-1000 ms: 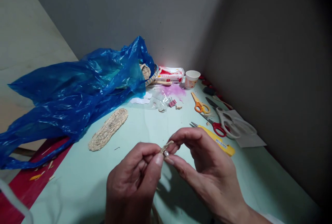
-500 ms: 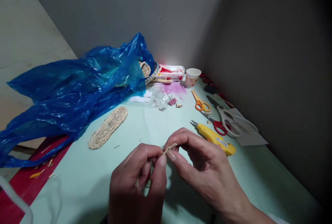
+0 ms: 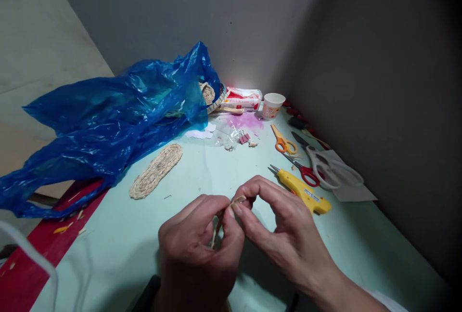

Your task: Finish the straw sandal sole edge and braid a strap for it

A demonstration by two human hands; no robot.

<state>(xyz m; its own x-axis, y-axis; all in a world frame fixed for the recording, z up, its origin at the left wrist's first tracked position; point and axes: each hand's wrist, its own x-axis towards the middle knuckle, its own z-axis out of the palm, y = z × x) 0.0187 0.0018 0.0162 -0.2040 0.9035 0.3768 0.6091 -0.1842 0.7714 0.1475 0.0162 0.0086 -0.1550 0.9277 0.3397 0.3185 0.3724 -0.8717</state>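
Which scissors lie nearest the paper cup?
The orange-handled pair, its blade tips toward the cup; the red-handled pair and large white-handled pair both lie farther from it.

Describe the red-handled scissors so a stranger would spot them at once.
On the pale green table, to the right of the big blue plastic bag, lie three pairs of scissors. The red-handled scissors sit between the orange-and-yellow pair and the larger white-handled pair. Only they combine slim metal blades with red handles.
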